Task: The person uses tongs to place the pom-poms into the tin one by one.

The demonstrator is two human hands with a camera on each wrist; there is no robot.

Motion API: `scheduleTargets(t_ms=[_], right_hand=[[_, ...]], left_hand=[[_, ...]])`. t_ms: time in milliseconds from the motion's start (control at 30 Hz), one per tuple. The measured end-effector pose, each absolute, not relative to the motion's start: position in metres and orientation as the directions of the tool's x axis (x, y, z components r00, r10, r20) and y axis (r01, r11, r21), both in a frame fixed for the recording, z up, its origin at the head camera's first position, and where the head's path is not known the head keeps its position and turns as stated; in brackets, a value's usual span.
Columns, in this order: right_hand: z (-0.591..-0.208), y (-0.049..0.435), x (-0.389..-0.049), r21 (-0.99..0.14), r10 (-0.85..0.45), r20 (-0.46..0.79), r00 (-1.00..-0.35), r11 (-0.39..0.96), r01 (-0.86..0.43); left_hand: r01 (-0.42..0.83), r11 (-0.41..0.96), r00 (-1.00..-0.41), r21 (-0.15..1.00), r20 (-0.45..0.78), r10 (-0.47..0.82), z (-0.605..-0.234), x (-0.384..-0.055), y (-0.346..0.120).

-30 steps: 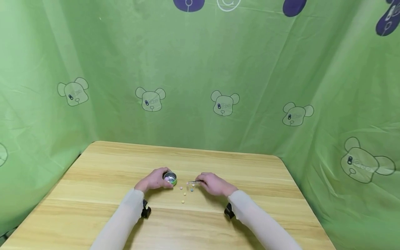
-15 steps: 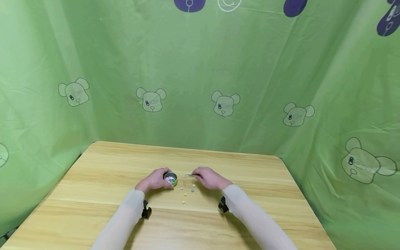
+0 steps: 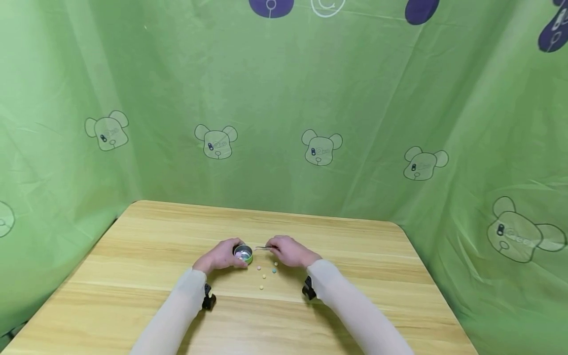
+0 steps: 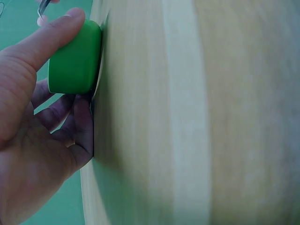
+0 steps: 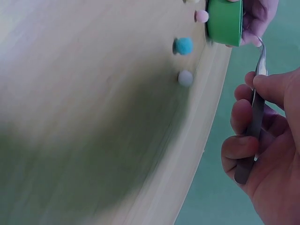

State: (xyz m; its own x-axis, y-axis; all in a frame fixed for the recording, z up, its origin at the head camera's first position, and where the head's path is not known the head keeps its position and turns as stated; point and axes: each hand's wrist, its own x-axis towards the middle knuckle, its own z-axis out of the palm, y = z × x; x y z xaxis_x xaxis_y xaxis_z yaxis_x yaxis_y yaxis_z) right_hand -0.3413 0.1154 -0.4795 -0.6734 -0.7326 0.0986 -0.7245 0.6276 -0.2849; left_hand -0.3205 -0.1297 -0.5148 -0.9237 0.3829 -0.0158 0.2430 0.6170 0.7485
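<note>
My left hand [image 3: 220, 256] curls its thumb and fingers around a small round green tin [image 4: 75, 63] standing on the table. Several small pastel balls show inside the tin in the head view. Curved-tip metal tweezers [image 5: 255, 112] are gripped between the thumb and fingers of my right hand [image 3: 290, 251]. At their tip sits a small pink ball [image 4: 42, 20], raised just right of the tin's rim. Loose on the wood in front of both hands lie a blue ball [image 5: 184, 46], a whitish ball [image 5: 185, 78], another pink ball [image 5: 202, 16] and yellow balls [image 3: 264, 276].
The light wooden table [image 3: 177, 305] stretches out around both hands. A green curtain [image 3: 266, 177] with printed bear heads hangs behind it and at both sides. Black wrist cameras [image 3: 309, 287] sit under the cuffs.
My right hand has lifted the tweezers with the pink ball and carried them left, close to the tin. The left hand and tin have stayed in place.
</note>
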Motion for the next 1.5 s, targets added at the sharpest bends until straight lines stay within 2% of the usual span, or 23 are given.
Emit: scheduleTargets(t_ms=[700,1067,1300,1500], right_hand=[[-0.482,0.104,-0.340,-0.301,-0.724,0.032,-0.689,0.651,-0.697],[-0.485,0.106,-0.341,-0.271,-0.709,0.006,-0.705,0.678,-0.684],[-0.479,0.110,-0.333,-0.280,-0.694,-0.013,-0.720,0.694,-0.664],[-0.475,0.118,-0.324,-0.278,-0.710,0.003,-0.705,0.676,-0.682]], left_hand=[[0.253,0.604,-0.918,0.756,-0.010,0.397,-0.516,-0.322,-0.125],[0.269,0.611,-0.916,0.745,0.001,0.402,-0.515,-0.321,-0.124],[0.267,0.609,-0.918,0.747,0.005,0.397,-0.516,-0.321,-0.127],[0.245,0.612,-0.925,0.752,-0.007,0.379,-0.515,-0.320,-0.129]])
